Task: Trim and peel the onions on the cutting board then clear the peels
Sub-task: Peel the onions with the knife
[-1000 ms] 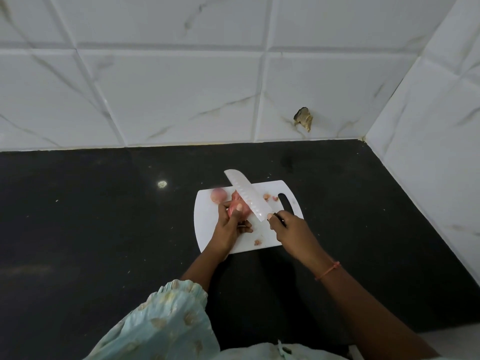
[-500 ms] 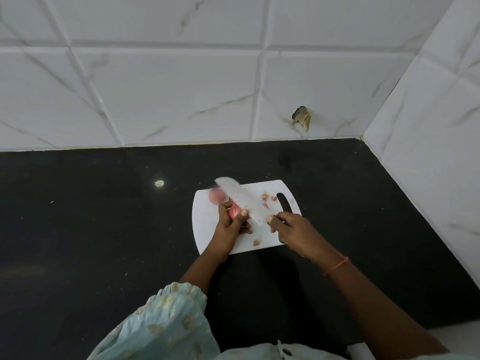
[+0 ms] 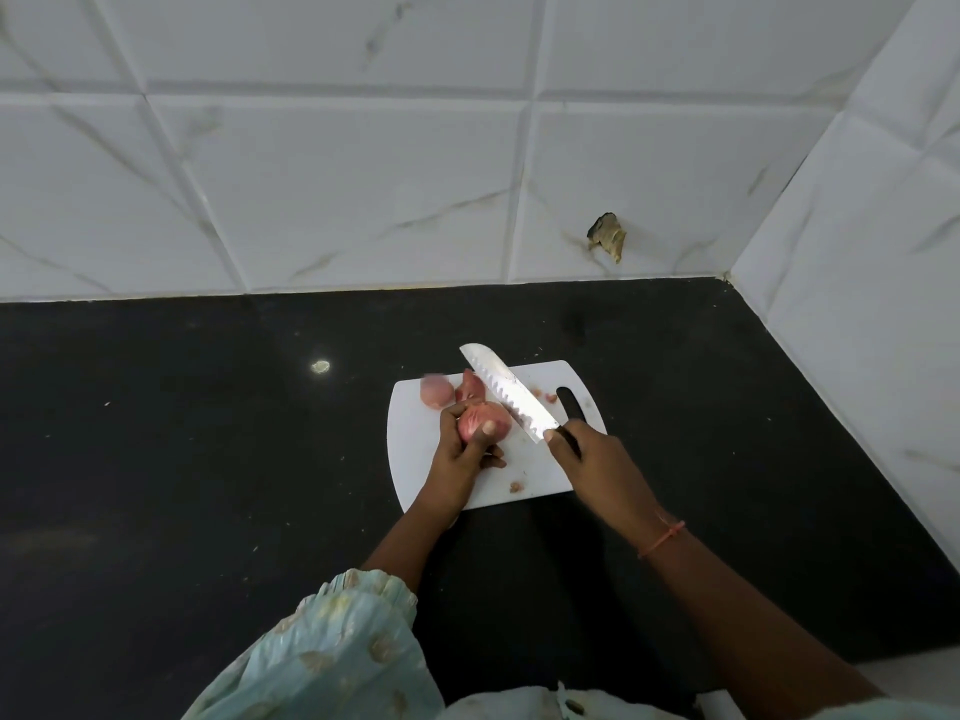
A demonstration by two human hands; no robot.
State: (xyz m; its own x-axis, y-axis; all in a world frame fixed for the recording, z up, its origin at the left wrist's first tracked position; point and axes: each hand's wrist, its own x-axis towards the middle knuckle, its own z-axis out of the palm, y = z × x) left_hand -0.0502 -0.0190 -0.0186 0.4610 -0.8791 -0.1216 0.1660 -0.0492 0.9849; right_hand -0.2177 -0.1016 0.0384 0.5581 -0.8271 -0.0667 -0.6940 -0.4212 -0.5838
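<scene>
Head view: a white board (image 3: 415, 459) lies on a black counter (image 3: 182, 459), its handle slot partly covered by the right hand (image 3: 597, 459). The left hand (image 3: 460, 454) grips a pink onion (image 3: 480, 420) over the middle of the board, thumb pressed on its near side and fingers curled behind it, so the onion's underside and far side are hidden. Whether the onion rests on the board or is lifted off it cannot be told.

The right hand is clenched round the dark handle of a knife (image 3: 506, 389); the handle is almost wholly hidden in the fist. The blade slants up and away to the left, its scalloped edge just beside the onion's right side; contact cannot be made out.

A second onion (image 3: 435, 392) sits at the board's far left corner, blurred. A reddish piece (image 3: 470, 389) lies between the two, partly behind the blade; what it is stays unclear. Small peel scraps (image 3: 543, 394) lie right of the blade, and another bit (image 3: 516, 486) near the front edge.

A pale sleeve (image 3: 337, 652) is cut off at the bottom of the picture.
</scene>
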